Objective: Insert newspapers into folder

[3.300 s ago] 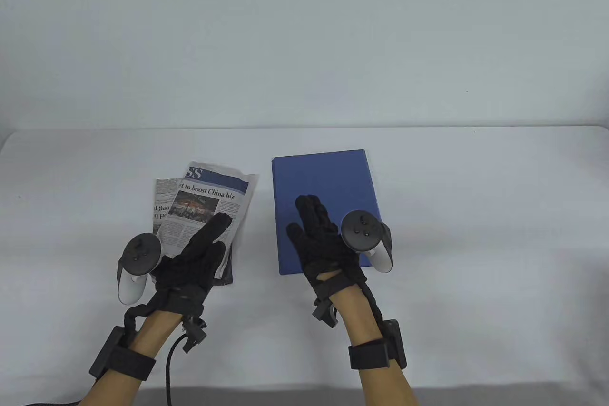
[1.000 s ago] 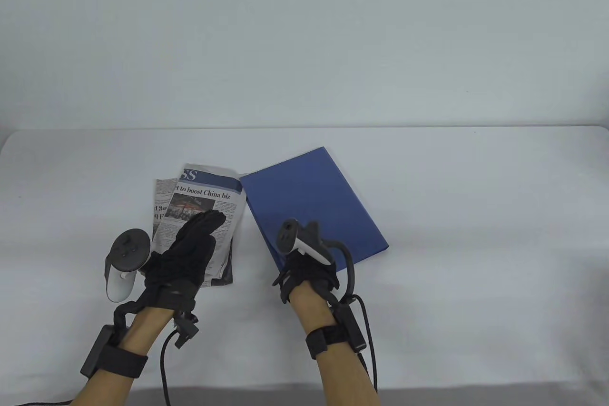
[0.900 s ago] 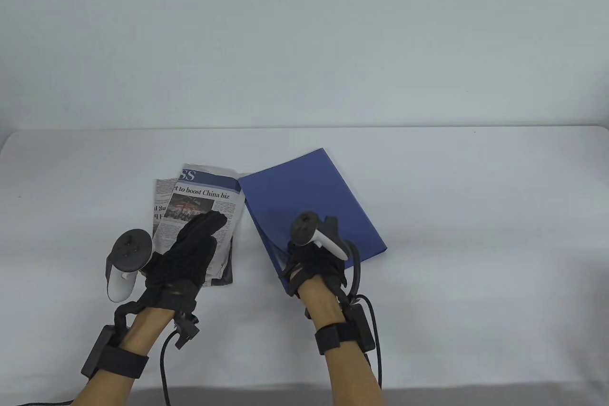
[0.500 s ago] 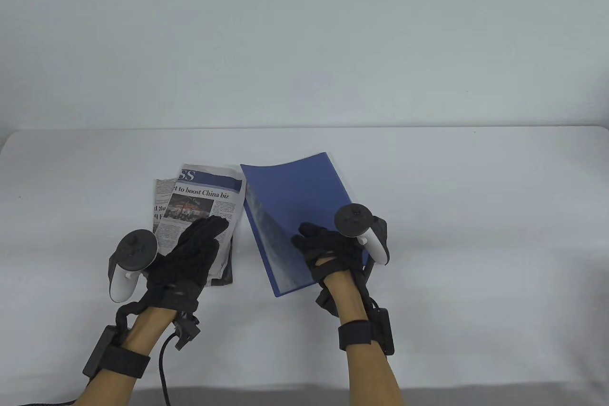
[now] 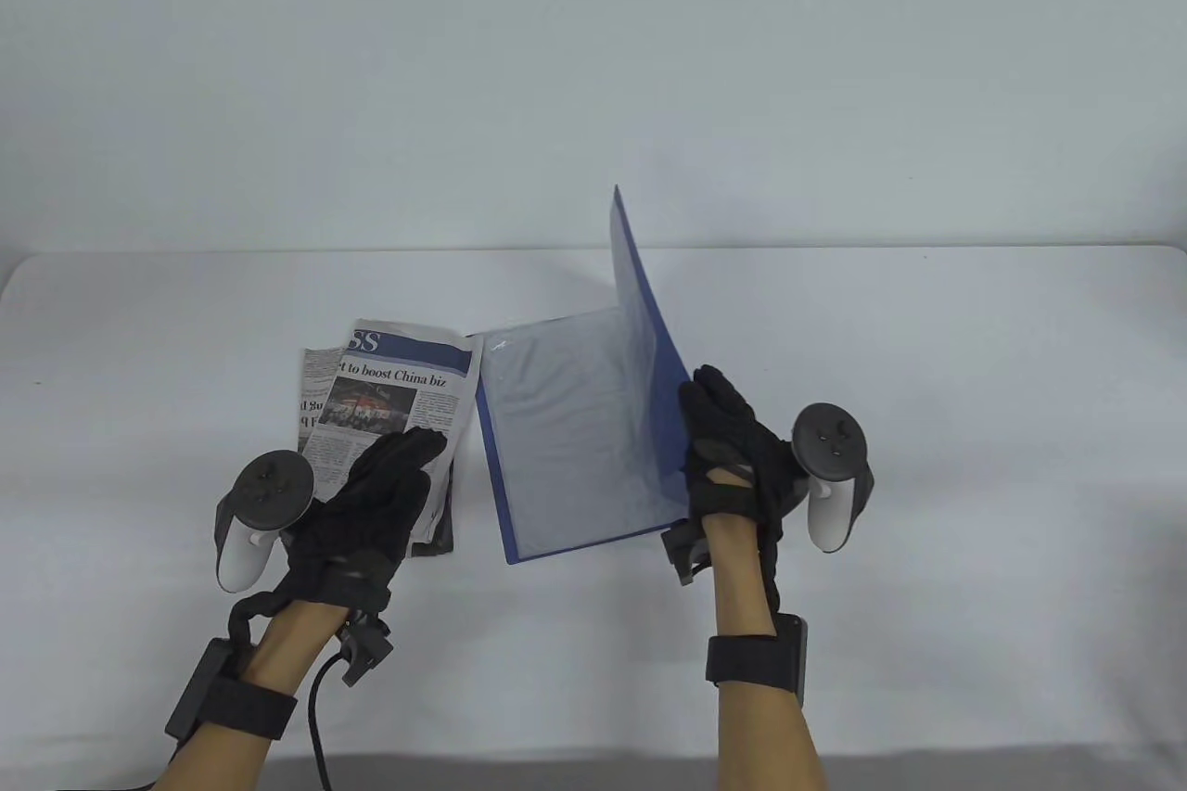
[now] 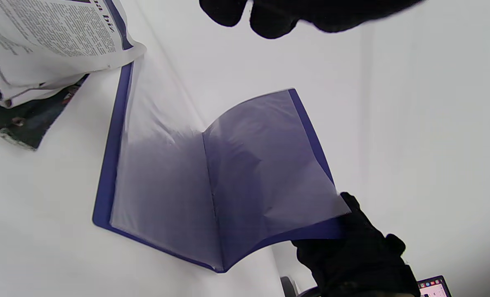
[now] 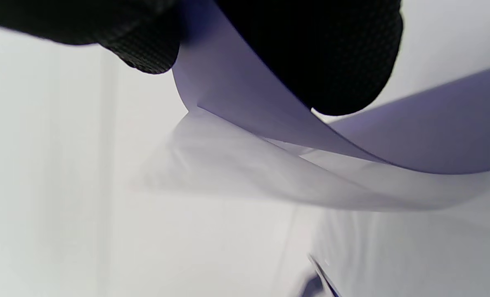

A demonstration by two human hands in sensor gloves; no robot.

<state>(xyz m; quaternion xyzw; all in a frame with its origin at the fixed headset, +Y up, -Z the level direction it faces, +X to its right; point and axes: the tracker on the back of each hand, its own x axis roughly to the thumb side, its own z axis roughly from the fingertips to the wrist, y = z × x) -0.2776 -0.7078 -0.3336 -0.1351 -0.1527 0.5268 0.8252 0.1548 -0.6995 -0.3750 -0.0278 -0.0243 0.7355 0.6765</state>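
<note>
A blue folder [image 5: 575, 429] lies open in the middle of the table, clear sleeves showing inside. My right hand [image 5: 728, 448] grips its front cover [image 5: 649, 337] at the free edge and holds it upright. The left wrist view shows the cover [image 6: 269, 165] lifted and bent, with my right hand [image 6: 352, 247] on its corner. The right wrist view shows gloved fingers [image 7: 311, 53] pinching the cover [image 7: 245, 103]. Folded newspapers [image 5: 389, 392] lie just left of the folder. My left hand [image 5: 380, 494] rests flat on their near part.
The table [image 5: 927, 420] is white, with its far edge against a pale wall. A screen corner [image 6: 434, 286] shows at the bottom of the left wrist view.
My right hand turned the closed folder, took its cover at the near edge and swung it up and to the right, opening the folder. My left hand stayed on the newspapers.
</note>
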